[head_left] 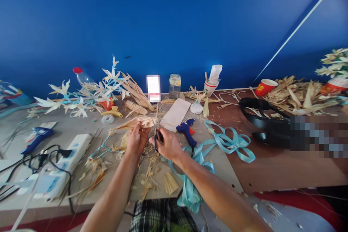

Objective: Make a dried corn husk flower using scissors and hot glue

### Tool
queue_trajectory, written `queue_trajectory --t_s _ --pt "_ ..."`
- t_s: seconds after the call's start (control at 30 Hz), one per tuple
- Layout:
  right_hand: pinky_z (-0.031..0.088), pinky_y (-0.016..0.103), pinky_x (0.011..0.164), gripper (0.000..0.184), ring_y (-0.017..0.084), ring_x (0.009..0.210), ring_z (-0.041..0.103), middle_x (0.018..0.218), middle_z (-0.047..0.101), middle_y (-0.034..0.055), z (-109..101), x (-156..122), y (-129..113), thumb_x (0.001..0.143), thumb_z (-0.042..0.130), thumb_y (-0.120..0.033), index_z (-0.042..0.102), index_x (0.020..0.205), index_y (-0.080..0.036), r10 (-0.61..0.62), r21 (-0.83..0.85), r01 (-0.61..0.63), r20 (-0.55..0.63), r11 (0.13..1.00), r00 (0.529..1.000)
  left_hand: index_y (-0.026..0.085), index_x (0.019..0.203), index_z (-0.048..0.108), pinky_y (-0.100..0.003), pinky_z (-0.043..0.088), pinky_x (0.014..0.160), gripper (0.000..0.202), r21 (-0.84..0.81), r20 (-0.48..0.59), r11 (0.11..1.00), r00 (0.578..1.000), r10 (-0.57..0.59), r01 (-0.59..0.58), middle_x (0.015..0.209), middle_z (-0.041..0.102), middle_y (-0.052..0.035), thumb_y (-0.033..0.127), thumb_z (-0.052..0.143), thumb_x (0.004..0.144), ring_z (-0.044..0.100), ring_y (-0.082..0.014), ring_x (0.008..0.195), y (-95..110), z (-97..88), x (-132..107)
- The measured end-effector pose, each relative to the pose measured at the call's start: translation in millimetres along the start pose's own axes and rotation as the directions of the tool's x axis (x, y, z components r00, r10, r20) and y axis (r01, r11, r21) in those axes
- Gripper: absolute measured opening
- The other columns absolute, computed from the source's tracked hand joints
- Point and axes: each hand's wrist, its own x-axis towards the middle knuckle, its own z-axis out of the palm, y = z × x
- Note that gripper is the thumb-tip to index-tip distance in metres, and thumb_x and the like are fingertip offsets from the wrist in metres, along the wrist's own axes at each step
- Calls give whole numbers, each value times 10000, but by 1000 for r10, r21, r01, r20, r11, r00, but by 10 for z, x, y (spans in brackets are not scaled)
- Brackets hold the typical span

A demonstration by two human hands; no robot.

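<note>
My left hand (138, 138) is closed on a dry corn husk (127, 123), whose pale end points toward the right. In my right hand (168, 145) is a pair of scissors (156, 140) with dark handles, its blades up against the husk's right end. Whether the blades are apart I cannot make out. Husk scraps (148, 174) lie on the table below my hands. Left of them is a stem wrapped in light blue (102, 148). A blue glue gun (187, 130) lies just right of my right hand, near a light blue ribbon (231, 141).
A white power strip (72, 159) with black cords and another blue glue gun (39, 139) occupy the left. Behind stand husk flowers (108, 83), a lit phone (154, 88), a glass jar (174, 86) and a red paper cup (265, 87). A black headset-like object (261, 116) lies right.
</note>
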Motion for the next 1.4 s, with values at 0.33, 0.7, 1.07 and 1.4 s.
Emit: queue_trajectory --t_s 0.33,0.7,1.07,1.4 --pt "354 232 613 245 151 667 581 725 629 27 17 -3 12 843 529 -423 539 894 -184 -23 -2 23 4 1000 1000 145 768 630 -236 559 678 105 1 39 1000 999 1 -1 731 720 -7 111 551 827 684 -117 645 -13 -29 19" --pt "300 209 560 251 125 610 531 665 591 1 24 5 11 830 539 -448 542 809 -197 5 2 -5 2 1000 1000 144 749 635 -221 560 672 137 11 34 1000 999 4 -5 734 729 -20 104 536 836 686 -113 649 -15 -68 59" --pt "310 202 549 239 112 578 491 672 593 2 6 12 1 836 544 -428 566 815 -191 42 53 -44 37 998 998 167 741 651 -219 564 664 165 12 31 1000 999 10 -11 730 732 -12 106 537 844 688 -115 644 -6 -65 75" --pt "299 202 524 246 105 545 467 644 579 -7 58 19 66 851 521 -428 578 816 -191 35 77 -39 52 996 998 152 764 643 -219 568 664 157 -10 18 1000 1000 9 -9 739 732 -10 86 526 844 691 -112 659 2 -70 72"
